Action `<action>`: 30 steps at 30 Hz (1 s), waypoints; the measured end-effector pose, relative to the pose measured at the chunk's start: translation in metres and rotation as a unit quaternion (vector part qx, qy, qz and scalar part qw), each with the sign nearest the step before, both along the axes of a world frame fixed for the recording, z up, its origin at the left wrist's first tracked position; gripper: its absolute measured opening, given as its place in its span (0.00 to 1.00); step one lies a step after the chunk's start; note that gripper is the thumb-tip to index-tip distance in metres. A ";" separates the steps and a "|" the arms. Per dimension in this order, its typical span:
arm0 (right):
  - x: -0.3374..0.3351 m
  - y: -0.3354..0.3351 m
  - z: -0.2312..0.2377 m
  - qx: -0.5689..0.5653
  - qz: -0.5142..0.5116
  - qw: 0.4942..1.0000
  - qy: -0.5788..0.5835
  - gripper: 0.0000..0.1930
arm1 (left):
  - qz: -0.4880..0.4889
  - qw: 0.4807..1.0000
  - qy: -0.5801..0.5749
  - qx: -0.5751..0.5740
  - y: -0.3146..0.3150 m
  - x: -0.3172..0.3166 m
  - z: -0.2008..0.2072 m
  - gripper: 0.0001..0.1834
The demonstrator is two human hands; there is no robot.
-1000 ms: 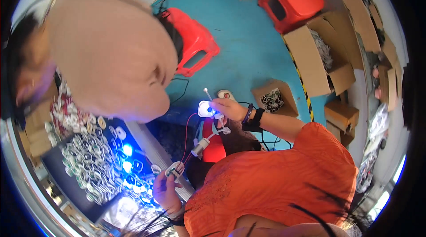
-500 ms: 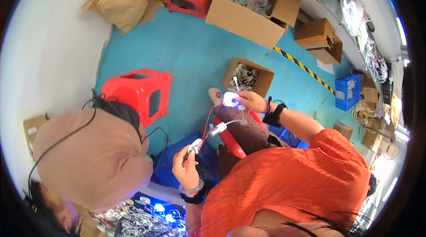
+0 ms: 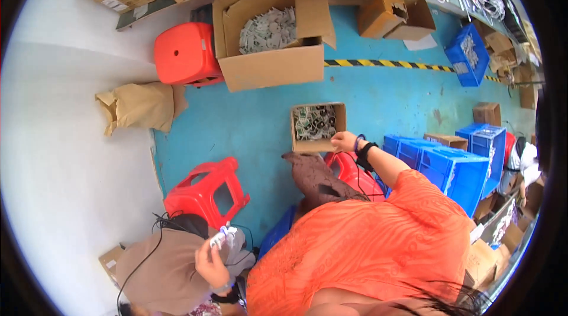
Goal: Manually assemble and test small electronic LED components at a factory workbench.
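My left hand (image 3: 211,264) is raised at the lower left, near a co-worker's brown-clad back. Its thumb and fingers pinch a small white device (image 3: 223,235) with a bluish-purple patch; the device's details are blurred. At the near right corner of an open cardboard box (image 3: 319,145) is my right hand (image 3: 343,141), fingers curled together. Whatever it may hold is hidden. Inside that box lie many small green, white and black parts (image 3: 315,122). Below it, my leg in dark patterned cloth (image 3: 322,180) stretches forward.
Red plastic stools stand at left (image 3: 207,192), beside my leg (image 3: 358,175) and at the back (image 3: 183,52). A large carton (image 3: 272,70) holds white parts. Blue crates (image 3: 441,168) line the right. A co-worker (image 3: 160,263) sits close at left, near a paper sack (image 3: 145,109).
My view has turned. My hands have moved apart: the left goes left with a white device, the right reaches the small box. The lit white device no longer shows in my right hand.
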State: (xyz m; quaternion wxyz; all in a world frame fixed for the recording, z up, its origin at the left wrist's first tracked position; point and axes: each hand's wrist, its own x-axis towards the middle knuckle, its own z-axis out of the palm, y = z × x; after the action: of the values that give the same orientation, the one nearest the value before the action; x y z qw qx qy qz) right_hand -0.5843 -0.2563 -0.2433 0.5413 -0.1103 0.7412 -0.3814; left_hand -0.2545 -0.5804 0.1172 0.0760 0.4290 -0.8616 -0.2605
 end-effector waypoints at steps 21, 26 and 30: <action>0.261 0.157 0.104 0.163 -0.617 0.766 -0.081 0.10 | -0.172 0.946 0.178 0.209 -0.101 -0.245 -0.039 0.11; 0.298 0.096 0.126 0.133 -0.628 0.759 -0.103 0.10 | -0.236 0.922 0.173 0.255 -0.116 -0.273 -0.031 0.11; 0.285 0.069 0.151 0.146 -0.623 0.766 -0.061 0.09 | -0.352 0.904 0.146 0.192 -0.108 -0.289 -0.018 0.10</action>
State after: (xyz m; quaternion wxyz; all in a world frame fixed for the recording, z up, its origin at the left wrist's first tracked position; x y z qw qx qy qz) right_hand -0.2992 -0.1869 -0.0918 0.2384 0.4796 0.6588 -0.5284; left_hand -0.5439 -0.6881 0.0990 0.0210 0.0613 -0.8690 -0.4905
